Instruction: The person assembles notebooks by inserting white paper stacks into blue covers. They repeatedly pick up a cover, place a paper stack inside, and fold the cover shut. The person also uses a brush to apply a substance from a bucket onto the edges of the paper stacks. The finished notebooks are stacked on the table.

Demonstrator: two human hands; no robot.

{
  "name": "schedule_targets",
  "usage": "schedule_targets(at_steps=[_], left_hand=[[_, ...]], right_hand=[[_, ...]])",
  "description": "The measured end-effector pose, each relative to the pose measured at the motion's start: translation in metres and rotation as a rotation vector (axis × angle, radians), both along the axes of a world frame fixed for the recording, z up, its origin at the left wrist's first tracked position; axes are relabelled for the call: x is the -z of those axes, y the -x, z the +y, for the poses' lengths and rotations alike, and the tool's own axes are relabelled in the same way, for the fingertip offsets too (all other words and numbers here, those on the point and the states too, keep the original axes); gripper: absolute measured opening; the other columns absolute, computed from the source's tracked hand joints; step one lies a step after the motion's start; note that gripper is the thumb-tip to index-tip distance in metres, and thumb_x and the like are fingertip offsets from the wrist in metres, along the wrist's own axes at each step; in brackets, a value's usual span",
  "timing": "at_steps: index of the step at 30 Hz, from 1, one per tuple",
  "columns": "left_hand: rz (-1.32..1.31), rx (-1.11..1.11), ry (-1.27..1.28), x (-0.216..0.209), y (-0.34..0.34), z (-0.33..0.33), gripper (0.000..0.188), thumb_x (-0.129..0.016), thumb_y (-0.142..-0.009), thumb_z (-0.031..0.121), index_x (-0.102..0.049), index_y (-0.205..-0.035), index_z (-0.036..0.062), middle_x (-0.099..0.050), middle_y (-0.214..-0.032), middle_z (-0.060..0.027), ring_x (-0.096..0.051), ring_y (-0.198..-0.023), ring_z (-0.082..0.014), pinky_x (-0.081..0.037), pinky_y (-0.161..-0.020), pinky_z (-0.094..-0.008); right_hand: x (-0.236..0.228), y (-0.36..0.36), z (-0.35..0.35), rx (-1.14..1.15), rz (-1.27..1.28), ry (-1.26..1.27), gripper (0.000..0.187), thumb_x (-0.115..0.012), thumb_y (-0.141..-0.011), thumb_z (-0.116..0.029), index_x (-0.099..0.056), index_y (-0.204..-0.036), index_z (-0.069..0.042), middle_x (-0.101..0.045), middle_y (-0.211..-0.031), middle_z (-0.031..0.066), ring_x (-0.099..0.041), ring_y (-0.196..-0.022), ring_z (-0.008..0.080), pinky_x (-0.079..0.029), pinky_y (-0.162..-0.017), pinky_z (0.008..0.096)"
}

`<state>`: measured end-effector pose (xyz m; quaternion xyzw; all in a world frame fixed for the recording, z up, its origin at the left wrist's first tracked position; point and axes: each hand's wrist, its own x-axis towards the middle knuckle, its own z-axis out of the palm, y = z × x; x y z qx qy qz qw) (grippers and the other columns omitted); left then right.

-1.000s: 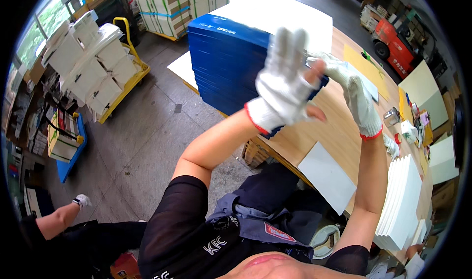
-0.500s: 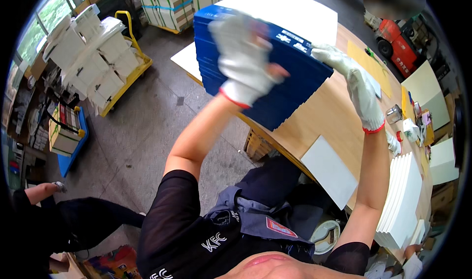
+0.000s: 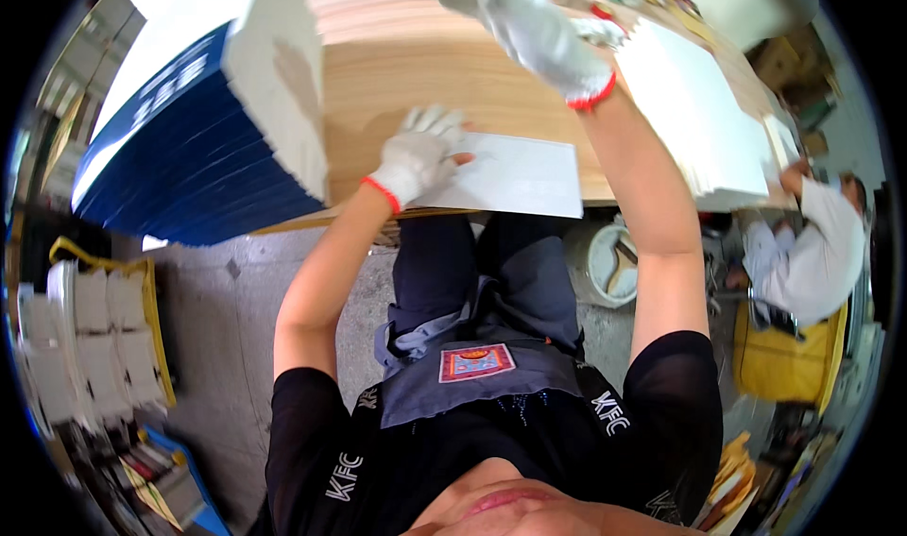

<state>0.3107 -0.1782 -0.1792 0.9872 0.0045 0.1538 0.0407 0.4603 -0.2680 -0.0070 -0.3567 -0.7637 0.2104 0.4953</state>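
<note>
My left hand (image 3: 416, 158), in a white knit glove with red cuff and bare thumb tip, is open. Its spread fingers reach over the left end of a flat white panel (image 3: 524, 175) at the table's near edge. Raised over the table, my gloved right hand (image 3: 515, 26) holds nothing that I can see; its outstretched fingers are slightly blurred near the upper edge. To the left stands a tall stack of dark-blue-covered books (image 3: 203, 149) with white page edges. Neither hand touches it.
Stacked white sheets or booklets (image 3: 694, 120) stand on the wooden table (image 3: 378, 78) at right. A white bucket (image 3: 609, 262) is below the edge. Another person (image 3: 817, 248) sits at far right. Loaded carts (image 3: 104, 338) stand at left.
My left hand has left the blue stack and come down to the white panel. My right hand has also moved off the stack. The view has turned to the right.
</note>
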Motion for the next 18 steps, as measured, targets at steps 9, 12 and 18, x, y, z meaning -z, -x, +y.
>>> schedule_targets(at_steps=[9, 12, 18], left_hand=[[-0.113, 0.042, 0.038, 0.022, 0.015, -0.031, 0.058, -0.065, -0.086, 0.039, -0.055, -0.134, 0.0074, -0.047, -0.143, -0.0151, -0.042, -0.132, -0.0371, -0.030, -0.113, -0.0491], [-0.077, -0.024, 0.055, 0.016, 0.027, -0.049, 0.065, -0.065, -0.086, 0.040, -0.049, -0.140, 0.0078, -0.046, -0.144, -0.0169, -0.039, -0.135, -0.0388, -0.028, -0.114, -0.0502], [0.212, -0.047, 0.012, -0.010, 0.024, -0.046, 0.069, -0.064, -0.088, 0.038, -0.041, -0.146, 0.0084, -0.042, -0.149, -0.0165, -0.036, -0.139, -0.0379, -0.025, -0.116, -0.0480]], right_hand=[[0.169, -0.039, -0.166, 0.885, -1.006, 0.315, 0.066, -0.047, -0.094, -0.055, -0.043, -0.145, -0.013, -0.045, -0.145, 0.0182, -0.039, -0.136, 0.0339, -0.027, -0.114, 0.0447], [0.168, -0.041, -0.167, 0.839, -0.976, 0.351, 0.069, -0.046, -0.093, -0.058, -0.042, -0.145, -0.013, -0.041, -0.148, 0.0189, -0.036, -0.138, 0.0356, -0.024, -0.115, 0.0480], [0.165, -0.043, -0.170, 0.829, -0.933, 0.371, 0.068, -0.049, -0.094, -0.055, -0.040, -0.146, -0.012, -0.039, -0.150, 0.0183, -0.034, -0.140, 0.0353, -0.025, -0.116, 0.0483]])
